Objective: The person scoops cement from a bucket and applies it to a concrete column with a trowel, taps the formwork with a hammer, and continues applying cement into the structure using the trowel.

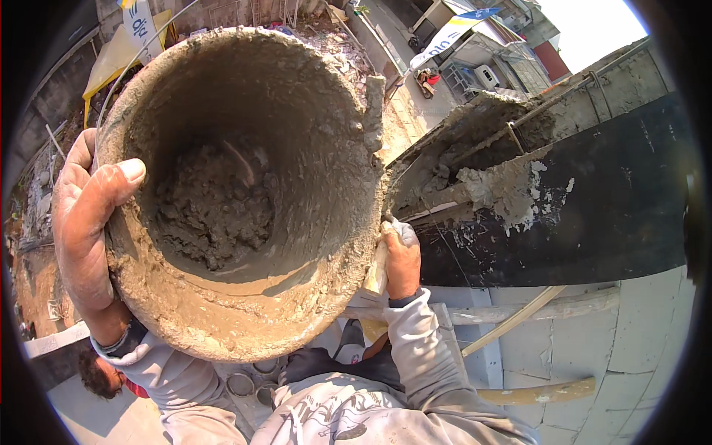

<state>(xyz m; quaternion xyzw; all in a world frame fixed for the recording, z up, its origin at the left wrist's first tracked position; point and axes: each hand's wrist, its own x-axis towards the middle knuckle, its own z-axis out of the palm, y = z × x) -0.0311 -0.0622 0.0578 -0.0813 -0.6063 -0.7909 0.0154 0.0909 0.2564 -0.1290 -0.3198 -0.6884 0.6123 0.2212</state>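
A mortar-caked bucket is tilted toward me in front of my body. Wet grey concrete lies in its bottom, and more coats the inner wall. My left hand is closed on the bucket's left side, its thumb over the rim. At the right side my right hand is closed against the bucket's edge, its fingertips partly hidden. Just right of the bucket runs a formwork trough with wet concrete in it, bounded by a black panel splashed with mortar.
Metal bars lie along the trough. Below the panel are wooden poles and pale slabs. Several buckets stand below me, near another person's head. Far below, a motorbike is on a street.
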